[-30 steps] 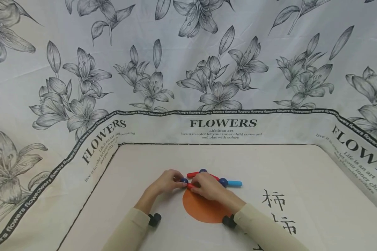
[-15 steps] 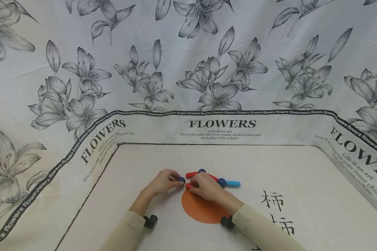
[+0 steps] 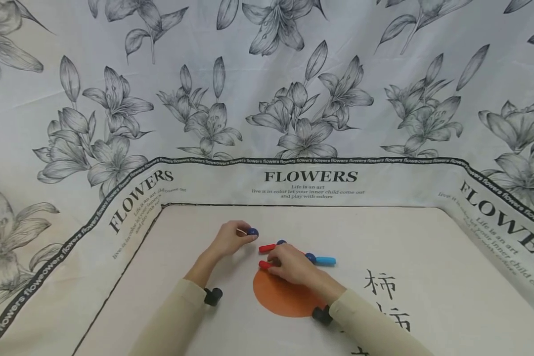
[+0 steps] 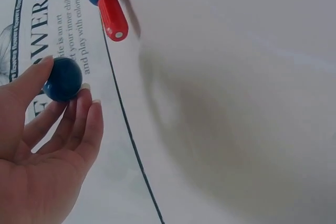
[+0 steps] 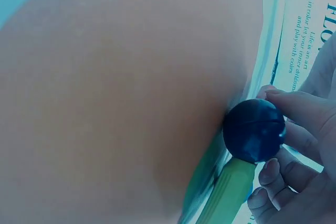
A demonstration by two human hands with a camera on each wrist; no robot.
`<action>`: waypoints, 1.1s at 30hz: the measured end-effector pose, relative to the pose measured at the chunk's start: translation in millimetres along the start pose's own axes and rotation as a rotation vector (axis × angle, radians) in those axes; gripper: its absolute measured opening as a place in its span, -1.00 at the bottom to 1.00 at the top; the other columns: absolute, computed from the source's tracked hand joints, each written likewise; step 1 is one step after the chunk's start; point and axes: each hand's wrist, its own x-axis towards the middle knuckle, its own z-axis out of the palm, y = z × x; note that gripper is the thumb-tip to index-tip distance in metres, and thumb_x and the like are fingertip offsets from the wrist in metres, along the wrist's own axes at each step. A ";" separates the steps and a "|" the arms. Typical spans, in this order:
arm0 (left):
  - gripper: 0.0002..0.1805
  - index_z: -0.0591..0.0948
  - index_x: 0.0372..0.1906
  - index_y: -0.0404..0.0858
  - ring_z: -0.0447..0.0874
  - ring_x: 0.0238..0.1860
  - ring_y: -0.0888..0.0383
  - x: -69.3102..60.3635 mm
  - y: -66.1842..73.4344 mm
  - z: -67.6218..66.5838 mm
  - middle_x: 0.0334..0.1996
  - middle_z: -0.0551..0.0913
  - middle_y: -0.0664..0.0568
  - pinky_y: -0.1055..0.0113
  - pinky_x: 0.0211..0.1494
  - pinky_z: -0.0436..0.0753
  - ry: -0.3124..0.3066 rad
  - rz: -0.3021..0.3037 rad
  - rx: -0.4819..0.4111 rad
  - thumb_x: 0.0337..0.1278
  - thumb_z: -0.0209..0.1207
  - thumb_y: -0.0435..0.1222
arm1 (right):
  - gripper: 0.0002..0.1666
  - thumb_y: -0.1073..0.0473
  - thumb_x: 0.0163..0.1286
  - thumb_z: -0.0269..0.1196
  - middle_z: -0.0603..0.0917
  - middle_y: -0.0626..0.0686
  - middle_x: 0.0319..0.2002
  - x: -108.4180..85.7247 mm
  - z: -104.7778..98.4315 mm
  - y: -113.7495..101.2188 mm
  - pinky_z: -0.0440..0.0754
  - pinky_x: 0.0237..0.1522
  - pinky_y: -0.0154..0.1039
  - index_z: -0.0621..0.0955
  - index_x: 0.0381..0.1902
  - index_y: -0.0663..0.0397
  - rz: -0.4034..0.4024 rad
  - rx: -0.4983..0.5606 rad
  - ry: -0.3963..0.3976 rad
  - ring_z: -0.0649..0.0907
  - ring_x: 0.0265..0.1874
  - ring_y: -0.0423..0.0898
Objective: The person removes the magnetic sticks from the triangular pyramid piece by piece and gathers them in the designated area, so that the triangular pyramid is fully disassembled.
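My left hand (image 3: 229, 238) pinches a dark blue ball (image 3: 252, 232) between thumb and fingers, back left of the other pieces. In the left wrist view, that ball (image 4: 63, 79) stands apart from two red rods (image 4: 114, 19). My right hand (image 3: 289, 264) grips a joined toy piece; its red rod (image 3: 264, 264) sticks out leftward. The right wrist view shows my fingers pinching a blue ball (image 5: 254, 130) with a green rod (image 5: 228, 190) attached. Behind the hand, another red rod (image 3: 267, 248), blue balls (image 3: 310, 258) and a light blue rod (image 3: 326, 261) are partly hidden.
A pale cloth with a printed orange circle (image 3: 278, 294) and black characters (image 3: 380, 284) covers the table. Flower-printed fabric (image 3: 307, 104) rises behind and at the sides. Black wrist cameras (image 3: 213, 296) sit at both cuffs.
My left hand has drawn the blue ball off the red rod's end, then moved it back and slightly left. My right hand stays almost in place with its piece.
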 end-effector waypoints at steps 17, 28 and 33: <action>-0.57 0.67 0.03 -0.26 0.57 -0.07 -0.01 83.8 12.2 37.2 -0.03 0.65 -0.08 0.09 0.08 0.63 -0.099 -0.137 0.077 0.15 0.45 -0.12 | -0.73 0.26 0.32 0.44 0.68 -0.07 -0.30 -9.6 -5.8 1.3 0.63 -0.13 -0.21 0.74 -0.03 0.14 0.021 0.025 -0.025 0.56 -0.26 -0.10; -0.55 0.65 0.07 -0.25 0.60 0.00 -0.05 98.7 15.2 51.2 0.00 0.65 -0.10 0.05 0.17 0.60 -0.076 -0.200 0.061 0.12 0.47 -0.15 | -0.74 0.26 0.33 0.43 0.70 -0.04 -0.23 -16.1 -7.9 -2.7 0.62 -0.04 -0.17 0.74 -0.02 0.12 -0.009 0.034 -0.028 0.57 -0.19 -0.12; -0.53 0.65 0.08 -0.25 0.61 -0.01 -0.05 98.4 17.7 54.3 0.01 0.65 -0.11 0.05 0.16 0.61 -0.060 -0.181 0.058 0.12 0.46 -0.13 | -0.73 0.25 0.32 0.43 0.70 -0.06 -0.22 -17.9 -9.8 -2.1 0.63 -0.04 -0.17 0.74 -0.02 0.10 -0.010 0.014 -0.015 0.57 -0.19 -0.14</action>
